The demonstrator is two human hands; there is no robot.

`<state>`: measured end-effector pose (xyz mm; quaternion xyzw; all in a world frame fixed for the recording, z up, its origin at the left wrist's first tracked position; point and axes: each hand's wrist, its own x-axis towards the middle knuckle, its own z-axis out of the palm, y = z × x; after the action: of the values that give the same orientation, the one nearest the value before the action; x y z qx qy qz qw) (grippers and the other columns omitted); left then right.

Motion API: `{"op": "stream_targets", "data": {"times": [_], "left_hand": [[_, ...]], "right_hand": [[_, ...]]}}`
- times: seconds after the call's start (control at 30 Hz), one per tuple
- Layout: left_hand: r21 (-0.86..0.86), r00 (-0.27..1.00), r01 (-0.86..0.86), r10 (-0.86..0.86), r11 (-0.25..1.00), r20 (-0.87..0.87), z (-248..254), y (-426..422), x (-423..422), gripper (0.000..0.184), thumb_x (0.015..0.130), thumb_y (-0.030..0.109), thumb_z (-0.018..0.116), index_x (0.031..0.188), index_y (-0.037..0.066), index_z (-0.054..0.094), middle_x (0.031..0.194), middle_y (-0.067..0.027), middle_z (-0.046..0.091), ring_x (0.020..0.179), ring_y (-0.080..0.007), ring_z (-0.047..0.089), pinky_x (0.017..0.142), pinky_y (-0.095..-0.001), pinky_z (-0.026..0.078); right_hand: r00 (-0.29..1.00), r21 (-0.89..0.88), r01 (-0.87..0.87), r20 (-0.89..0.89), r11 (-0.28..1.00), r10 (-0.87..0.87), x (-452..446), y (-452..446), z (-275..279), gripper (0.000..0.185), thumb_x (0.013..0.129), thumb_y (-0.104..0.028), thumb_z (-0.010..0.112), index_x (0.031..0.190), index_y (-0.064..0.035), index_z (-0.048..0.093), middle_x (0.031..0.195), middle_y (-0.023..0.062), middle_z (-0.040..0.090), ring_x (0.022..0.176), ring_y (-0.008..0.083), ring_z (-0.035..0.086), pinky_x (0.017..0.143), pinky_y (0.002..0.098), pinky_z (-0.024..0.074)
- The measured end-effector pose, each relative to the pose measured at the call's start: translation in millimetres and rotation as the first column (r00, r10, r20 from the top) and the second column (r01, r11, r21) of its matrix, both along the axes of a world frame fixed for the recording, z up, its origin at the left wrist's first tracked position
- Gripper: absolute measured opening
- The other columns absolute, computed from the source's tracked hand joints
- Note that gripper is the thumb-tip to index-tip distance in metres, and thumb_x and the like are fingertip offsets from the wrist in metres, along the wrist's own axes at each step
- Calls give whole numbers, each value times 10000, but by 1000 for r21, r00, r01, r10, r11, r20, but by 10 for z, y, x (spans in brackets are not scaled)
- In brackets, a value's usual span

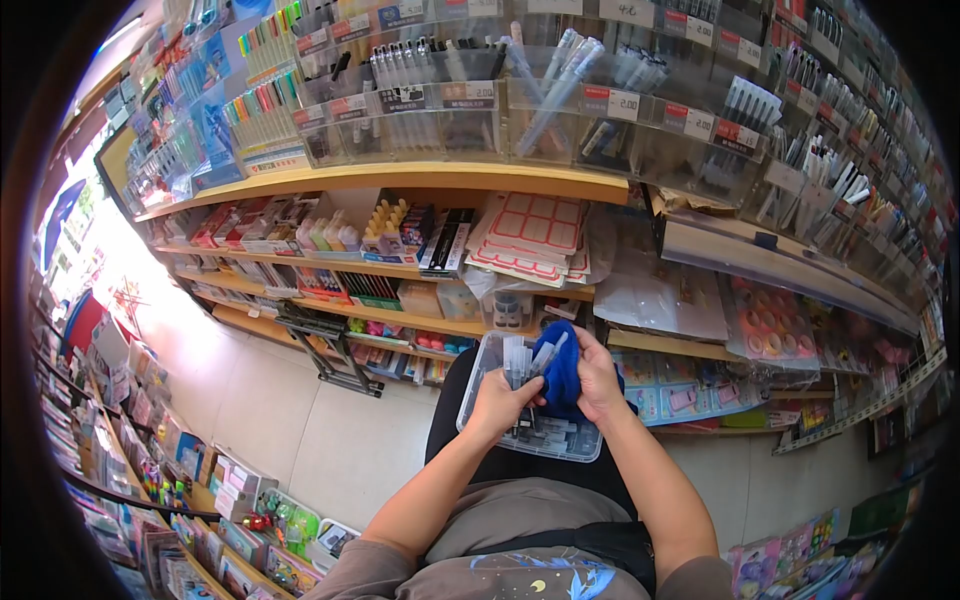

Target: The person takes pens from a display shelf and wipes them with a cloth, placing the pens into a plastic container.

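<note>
A clear plastic box (588,446) rests on my lap, with several small clear, white and dark pieces inside. My left hand (500,402) is over the box, its fingers closed around small clear plastic pieces (517,358) whose exact kind I cannot make out. My right hand (598,378) grips a bunched blue cloth (565,375) above the box's right side. A whitish translucent stick-like piece (547,352) lies against the cloth, between my hands. The cloth and my fingers hide part of the box's contents.
Pen racks with price tags (610,103) rise in front, above a wooden shelf edge (400,180). Lower shelves hold boxes and red-bordered label sheets (530,235). A black folding stand (335,350) is on the tiled floor (340,440). More stocked shelves (200,510) stand lower left.
</note>
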<state>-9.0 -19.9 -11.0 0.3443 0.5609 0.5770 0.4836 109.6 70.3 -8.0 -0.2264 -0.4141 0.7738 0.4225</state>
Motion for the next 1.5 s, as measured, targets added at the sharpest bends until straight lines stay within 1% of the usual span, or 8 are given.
{"op": "stream_targets", "data": {"times": [0.13,0.3,0.57,0.8,1.13,1.27,1.4,1.5], "left_hand": [[10,1000,2,-2,1000,-28,-56,3,14,109,811,84,605,802,-24,611,640,-64,617,570,-117,581,534,-229,439],[-64,998,54,-56,996,-32,35,-5,-10,100,820,84,602,830,-14,613,639,-54,599,569,-113,566,526,-224,428],[-45,999,53,-52,998,9,36,14,-36,122,816,121,614,809,1,592,562,-31,559,487,-89,517,464,-214,389],[-34,993,51,-47,998,108,35,23,-37,105,833,106,589,779,16,583,585,-41,558,503,-118,522,506,-237,407],[8,980,-148,145,989,138,71,-3,-13,138,831,113,598,884,-15,599,683,-40,601,500,-103,523,482,-215,405],[134,969,-185,158,974,192,103,-15,-76,142,826,92,594,928,-7,603,764,-31,606,538,-90,516,521,-212,409],[217,971,-150,101,965,219,130,-41,-40,141,826,94,592,931,1,602,792,-21,600,561,-85,513,559,-212,406],[205,969,-149,102,967,225,127,-50,-32,155,825,103,594,945,3,596,792,-21,598,573,-84,515,566,-216,410]], "right_hand": [[987,-20,-19,156,1000,22,0,-20,-83,163,910,-161,482,975,-35,562,817,22,608,707,99,566,651,220,451],[974,-169,224,15,960,-224,39,127,-75,303,929,-301,419,904,-43,576,806,61,613,732,157,592,683,271,475],[960,-440,-71,-273,895,-59,85,165,-13,267,920,-254,419,1000,-48,568,902,70,618,792,200,605,711,317,497],[980,-88,-186,53,979,191,82,22,1,203,886,-94,483,1074,-36,534,907,50,604,789,134,593,687,244,483],[993,27,3,120,1000,-7,-14,-5,-100,193,923,-170,432,975,-30,555,837,0,566,751,82,511,714,221,422],[924,312,-104,381,944,-24,-21,10,-269,212,896,-107,391,978,-31,570,863,-8,584,756,63,517,696,202,417],[774,472,-361,633,804,-24,-49,-107,-113,224,870,-125,387,975,6,537,836,200,607,793,309,604,705,348,455],[752,516,-342,651,785,-101,-38,-98,-125,221,868,-123,388,974,10,529,835,219,600,812,347,595,705,370,451]]}}
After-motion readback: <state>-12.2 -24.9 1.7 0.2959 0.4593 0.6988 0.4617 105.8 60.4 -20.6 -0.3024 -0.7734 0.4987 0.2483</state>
